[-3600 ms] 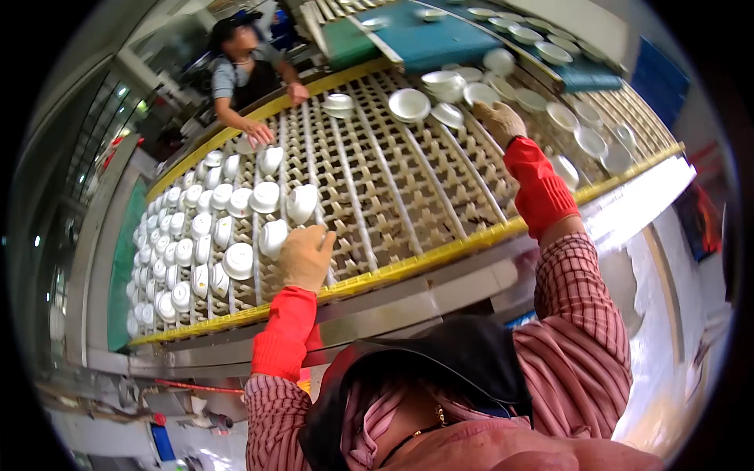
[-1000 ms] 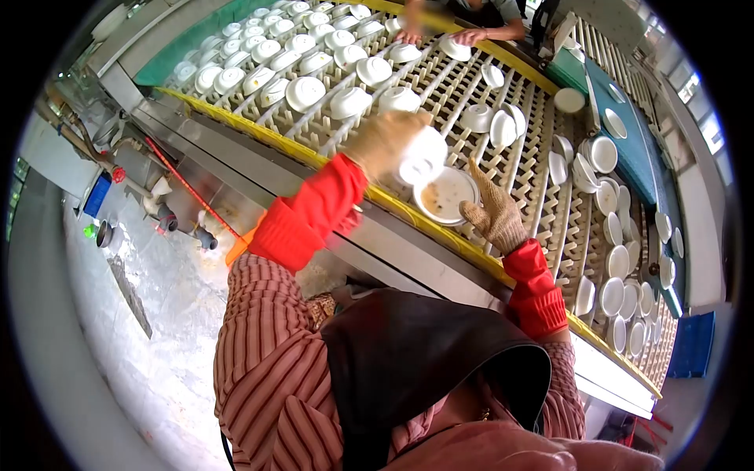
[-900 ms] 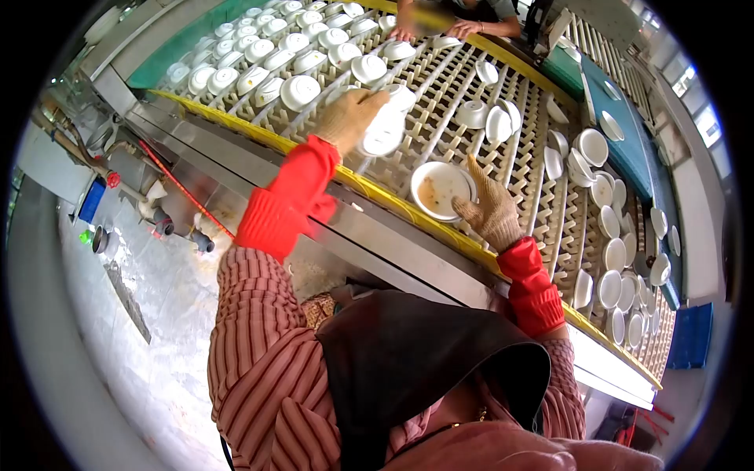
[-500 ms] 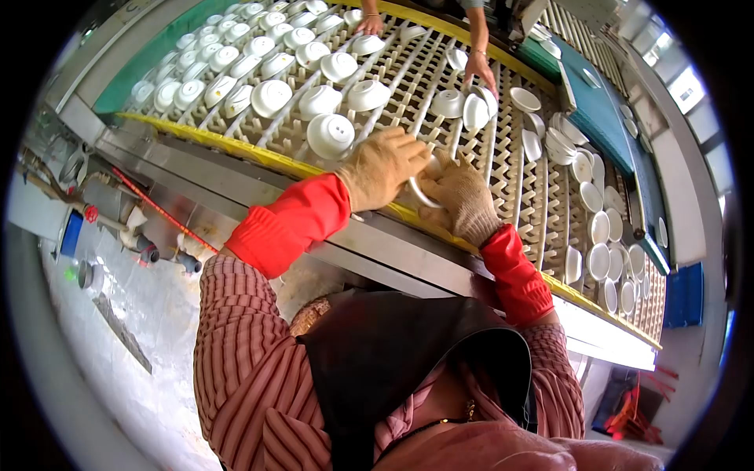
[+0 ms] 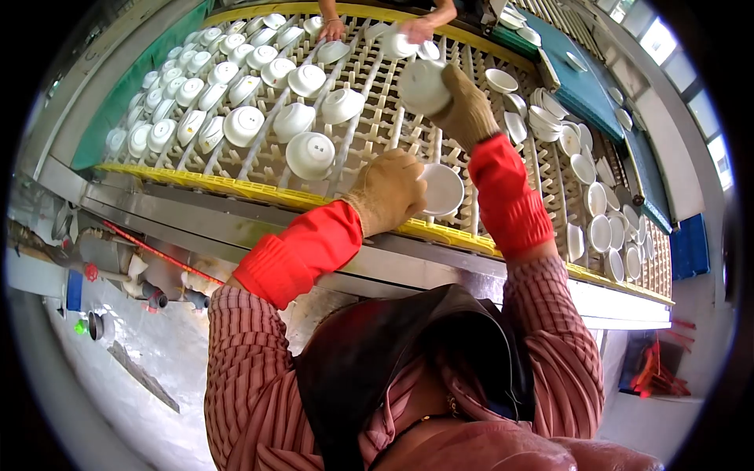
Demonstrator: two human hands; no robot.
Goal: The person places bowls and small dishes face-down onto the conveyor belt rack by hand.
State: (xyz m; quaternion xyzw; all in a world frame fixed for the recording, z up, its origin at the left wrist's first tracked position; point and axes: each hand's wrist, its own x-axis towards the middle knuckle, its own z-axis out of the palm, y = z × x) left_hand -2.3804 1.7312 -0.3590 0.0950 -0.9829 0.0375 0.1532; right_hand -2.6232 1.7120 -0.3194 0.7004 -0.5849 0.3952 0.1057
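Observation:
My left hand, in a tan glove, is closed on the left rim of a white bowl near the yellow front edge of the pegged rack. Farther back and to the right, my gloved right hand grips another white bowl above the rack, its fingers on the bowl's right side. An upside-down bowl rests on the pegs to the left of my left hand. Many more upside-down bowls stand in slanting rows across the left part of the rack.
Across the rack, a co-worker's hand is at a white bowl; the other hand lies beside the rows. Loose bowls crowd the right side. A green belt carries bowls behind them. The yellow rail runs along the front.
My right hand has moved up and away from my left hand and now holds a bowl over the rack. The co-worker's right-side hand has moved back. The whole view has shifted slightly.

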